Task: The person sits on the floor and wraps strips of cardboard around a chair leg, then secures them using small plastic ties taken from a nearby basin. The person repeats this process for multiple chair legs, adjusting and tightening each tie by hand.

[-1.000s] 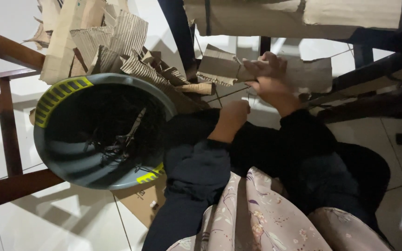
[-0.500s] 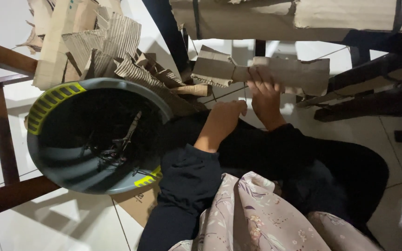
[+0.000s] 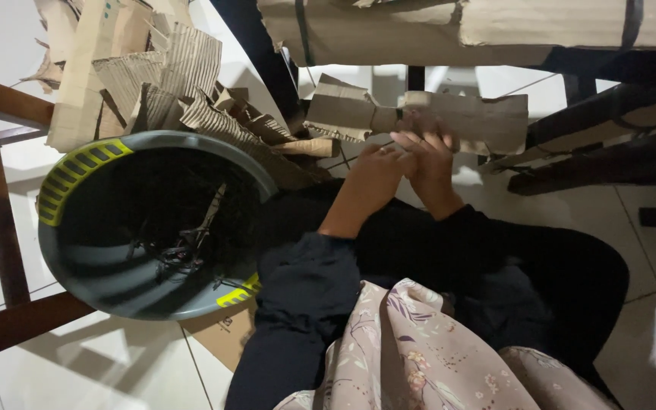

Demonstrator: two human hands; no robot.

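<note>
My left hand point(image 3: 372, 176) and my right hand point(image 3: 427, 159) are together in front of me, both gripping a torn strip of brown corrugated cardboard point(image 3: 487, 121) held level above the floor. The strip stretches from a ragged left end point(image 3: 339, 112) to a wider right end. My fingers wrap its middle, where it is pinched narrow. Both forearms are in dark sleeves.
A grey round plastic basin point(image 3: 85, 258) with yellow-green handles sits at my left, with dark shreds inside. Torn cardboard pieces point(image 3: 138, 76) pile up behind it. A large cardboard bundle point(image 3: 449, 30) lies on dark wooden furniture at the top. Wooden rails point(image 3: 1, 228) stand on the left.
The cardboard strip has come nearer and higher in front of me. My left hand has risen from my lap and joined my right hand on its middle.
</note>
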